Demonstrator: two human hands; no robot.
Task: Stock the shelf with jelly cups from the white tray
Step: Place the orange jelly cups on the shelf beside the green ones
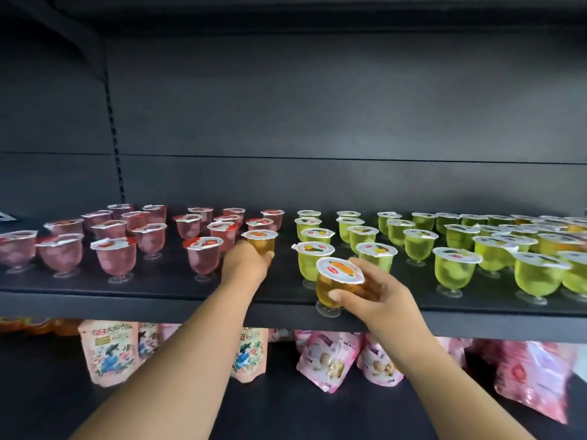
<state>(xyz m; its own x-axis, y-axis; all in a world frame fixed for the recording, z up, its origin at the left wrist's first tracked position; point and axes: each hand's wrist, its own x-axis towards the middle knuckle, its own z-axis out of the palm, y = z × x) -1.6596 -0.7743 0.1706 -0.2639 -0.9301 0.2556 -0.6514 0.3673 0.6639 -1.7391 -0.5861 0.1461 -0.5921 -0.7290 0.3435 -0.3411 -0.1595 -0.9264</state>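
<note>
Head view, from the left: pink jelly cups (pixel 117 258) stand in rows on the dark shelf (pixel 158 290). Next, the left hand (pixel 246 265) reaches into the gap between the pink and green rows, fingers curled round an orange jelly cup (pixel 260 239) standing there. Further right, the right hand (pixel 378 293) grips a second orange cup (pixel 336 281) at the shelf's front edge, tilted toward the camera. Green jelly cups (pixel 454 268) fill the right side. Below the shelf, snack pouches (pixel 327 360) stand on a lower shelf.
</note>
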